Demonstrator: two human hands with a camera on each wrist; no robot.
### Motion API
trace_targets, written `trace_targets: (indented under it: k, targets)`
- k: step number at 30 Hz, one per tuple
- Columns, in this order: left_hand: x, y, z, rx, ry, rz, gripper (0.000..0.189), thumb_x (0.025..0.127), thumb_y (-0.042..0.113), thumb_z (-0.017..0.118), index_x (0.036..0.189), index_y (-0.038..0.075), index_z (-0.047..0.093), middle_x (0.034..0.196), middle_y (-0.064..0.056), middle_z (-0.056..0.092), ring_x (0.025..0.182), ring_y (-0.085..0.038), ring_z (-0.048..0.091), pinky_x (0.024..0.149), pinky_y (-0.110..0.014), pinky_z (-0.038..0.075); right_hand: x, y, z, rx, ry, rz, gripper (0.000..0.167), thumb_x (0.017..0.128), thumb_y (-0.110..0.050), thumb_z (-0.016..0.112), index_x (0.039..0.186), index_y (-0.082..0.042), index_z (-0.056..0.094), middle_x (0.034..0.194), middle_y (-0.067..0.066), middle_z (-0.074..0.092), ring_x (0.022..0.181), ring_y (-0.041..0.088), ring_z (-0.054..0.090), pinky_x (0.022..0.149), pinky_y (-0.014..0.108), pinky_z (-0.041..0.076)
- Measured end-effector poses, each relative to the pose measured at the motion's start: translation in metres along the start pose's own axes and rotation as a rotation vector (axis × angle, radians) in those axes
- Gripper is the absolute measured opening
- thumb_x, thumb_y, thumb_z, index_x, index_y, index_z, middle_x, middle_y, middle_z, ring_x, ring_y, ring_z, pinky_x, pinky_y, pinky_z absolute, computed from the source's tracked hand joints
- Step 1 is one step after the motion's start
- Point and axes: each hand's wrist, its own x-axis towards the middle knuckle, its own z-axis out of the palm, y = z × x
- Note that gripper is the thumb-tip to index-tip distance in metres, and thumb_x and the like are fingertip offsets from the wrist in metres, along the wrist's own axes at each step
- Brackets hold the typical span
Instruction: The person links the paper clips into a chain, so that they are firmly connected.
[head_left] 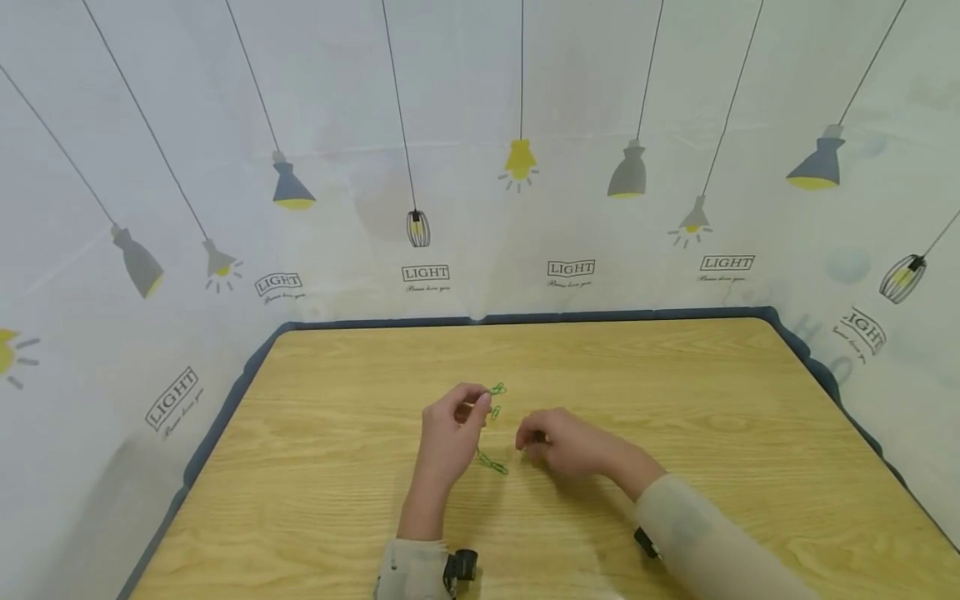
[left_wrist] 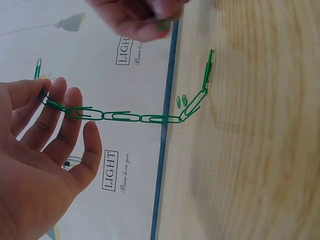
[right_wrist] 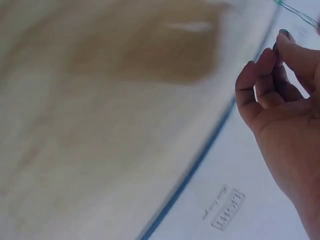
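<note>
My left hand [head_left: 452, 429] pinches a chain of green paper clips [left_wrist: 122, 116] near one end, between thumb and index finger. One clip sticks up past the fingertips; the rest hangs down, and its lower end [head_left: 493, 463] lies toward the table in the head view. To the right, apart from the chain, my right hand [head_left: 567, 443] has thumb and fingertips together on a small green paper clip [right_wrist: 284, 33], mostly hidden by the fingers. Two loose green paper clips [left_wrist: 184, 100] lie side by side on the table beyond the chain.
The wooden table [head_left: 315, 500] has a dark blue border [head_left: 622, 316] along its back and sides. A pale wall covering [head_left: 465, 100] printed with hanging lamps rises behind and beside it. Black wrist cameras sit at both sleeves.
</note>
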Motion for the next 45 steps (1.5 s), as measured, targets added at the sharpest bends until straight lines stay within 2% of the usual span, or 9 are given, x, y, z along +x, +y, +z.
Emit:
trace_targets:
  k: [4,9,13,17,22,27,33,39,45]
  targets:
    - [-0.001,0.000,0.000,-0.007,-0.005,-0.006,0.018,0.109,0.024,0.063,0.114,0.011,0.075,0.106,-0.015,0.077,0.088,-0.033,0.074,0.073,-0.025,0.058,-0.006,-0.015,-0.016,0.015,0.156,-0.010,0.014,0.108,-0.005,0.059,0.111,-0.010,0.072,0.109,0.005,0.071,0.095,0.012,0.063,0.083,0.032,0.057]
    - [-0.002,0.001,0.002,0.007,-0.011,0.005,0.019,0.109,0.023,0.063,0.115,0.009,0.075,0.108,-0.014,0.077,0.088,-0.031,0.074,0.073,-0.026,0.059,-0.014,-0.037,-0.033,0.154,0.354,0.019,0.014,0.110,-0.010,0.058,0.115,-0.015,0.069,0.100,0.003,0.068,0.084,0.016,0.061,0.072,0.030,0.054]
    - [-0.003,0.004,0.004,0.059,-0.002,0.032,0.019,0.108,0.022,0.064,0.115,0.009,0.076,0.108,-0.010,0.078,0.090,-0.025,0.073,0.082,-0.031,0.061,-0.021,-0.049,-0.033,0.241,0.467,0.016,0.014,0.110,-0.018,0.060,0.119,-0.016,0.071,0.092,0.003,0.066,0.077,0.017,0.059,0.066,0.029,0.052]
    - [-0.004,0.006,0.008,0.136,0.009,0.106,0.018,0.108,0.019,0.065,0.115,0.007,0.076,0.108,-0.007,0.079,0.091,-0.017,0.072,0.087,-0.034,0.061,-0.026,-0.056,-0.026,0.297,0.531,0.051,0.017,0.109,-0.023,0.062,0.118,-0.015,0.073,0.091,0.005,0.066,0.076,0.020,0.059,0.066,0.028,0.053]
    - [-0.006,0.007,0.012,0.230,0.030,0.193,0.016,0.107,0.018,0.066,0.114,0.008,0.077,0.107,-0.005,0.080,0.086,-0.015,0.071,0.078,-0.027,0.060,-0.025,-0.063,-0.013,0.398,0.580,0.117,0.022,0.110,-0.018,0.060,0.124,-0.008,0.074,0.097,0.011,0.068,0.082,0.027,0.062,0.071,0.026,0.056]
    - [-0.009,0.006,0.012,0.262,0.061,0.238,0.014,0.106,0.018,0.068,0.111,0.010,0.078,0.104,-0.004,0.080,0.081,-0.013,0.069,0.068,-0.021,0.054,-0.022,-0.072,-0.006,0.528,0.607,0.179,0.027,0.110,-0.008,0.057,0.132,-0.003,0.071,0.108,0.018,0.070,0.087,0.018,0.065,0.076,0.023,0.058]
    - [-0.009,0.005,0.013,0.266,0.087,0.302,0.011,0.104,0.014,0.070,0.107,0.008,0.079,0.099,-0.004,0.080,0.078,-0.013,0.069,0.065,-0.028,0.058,-0.021,-0.078,-0.003,0.698,0.746,0.248,0.020,0.103,-0.008,0.070,0.121,0.001,0.074,0.106,0.019,0.076,0.081,0.014,0.073,0.074,0.026,0.064]
    - [-0.008,0.004,0.015,0.258,0.097,0.328,0.009,0.103,0.011,0.071,0.105,0.008,0.079,0.098,-0.005,0.080,0.077,-0.014,0.070,0.064,-0.033,0.060,-0.022,-0.075,0.005,0.682,0.811,0.253,0.014,0.100,-0.012,0.076,0.109,-0.001,0.077,0.095,0.011,0.076,0.078,0.015,0.071,0.075,0.027,0.063]
    - [-0.004,0.006,0.011,0.272,0.110,0.371,0.011,0.103,0.011,0.071,0.107,0.005,0.079,0.098,-0.006,0.080,0.076,-0.015,0.070,0.059,-0.021,0.053,-0.021,-0.072,0.005,0.670,0.831,0.273,0.015,0.100,-0.015,0.076,0.109,-0.003,0.079,0.092,0.005,0.074,0.081,0.017,0.070,0.077,0.026,0.062]
